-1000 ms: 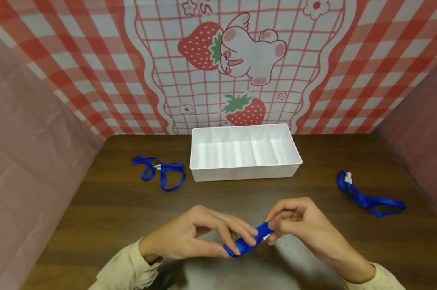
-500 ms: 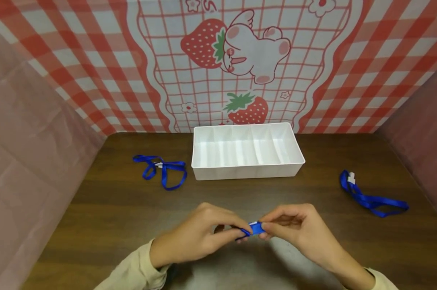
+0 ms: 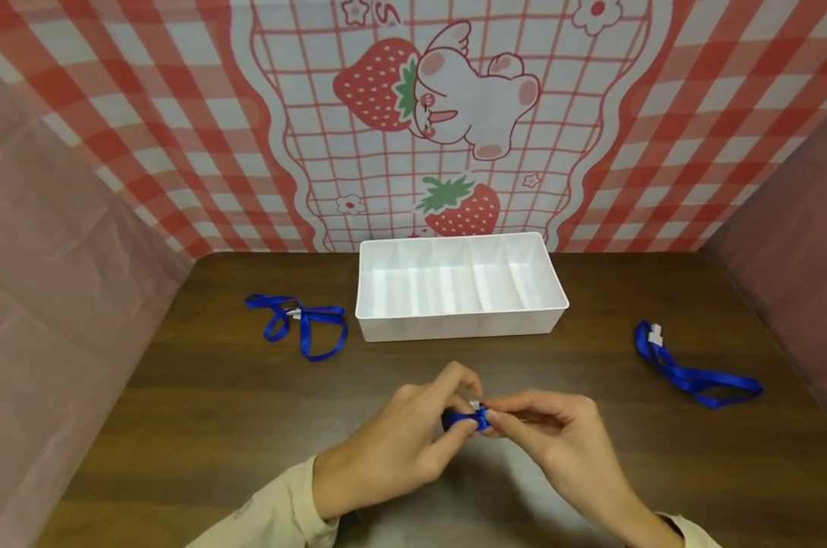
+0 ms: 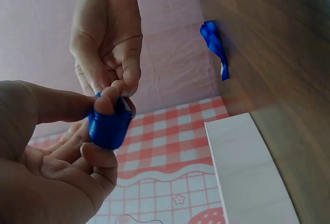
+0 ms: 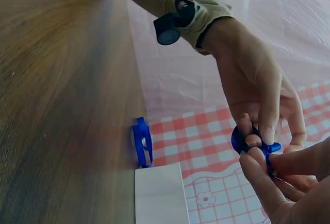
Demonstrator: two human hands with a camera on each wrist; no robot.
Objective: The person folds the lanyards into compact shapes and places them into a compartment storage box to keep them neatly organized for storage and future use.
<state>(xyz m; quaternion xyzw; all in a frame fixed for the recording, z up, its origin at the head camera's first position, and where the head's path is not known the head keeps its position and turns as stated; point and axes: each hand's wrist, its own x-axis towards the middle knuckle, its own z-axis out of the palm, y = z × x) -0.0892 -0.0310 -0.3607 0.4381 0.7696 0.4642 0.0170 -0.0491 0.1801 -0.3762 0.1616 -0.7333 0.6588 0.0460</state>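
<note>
Both hands hold a blue lanyard [image 3: 480, 418] above the near part of the table. It is wound into a small roll, plain in the left wrist view as a blue coil [image 4: 107, 131] with a fingertip inside it. My left hand [image 3: 401, 438] pinches the coil between thumb and fingers. At its right end, the thumb and index finger of my right hand [image 3: 567, 434] pinch the strap. A bit of white shows at the coil's upper edge. Fingers cover much of the lanyard.
A white box [image 3: 461, 327] with several compartments stands at the back of the wooden table [image 3: 201, 396]. One loose blue lanyard [image 3: 324, 310] lies left of it, another [image 3: 681, 373] to the right, each with a white clip. A checked cloth [image 3: 180, 152] hangs behind.
The lanyard between the hands has gone from a longer flat bundle to a tighter coil. My left hand has moved right, closer to the right hand, and its index finger has lifted.
</note>
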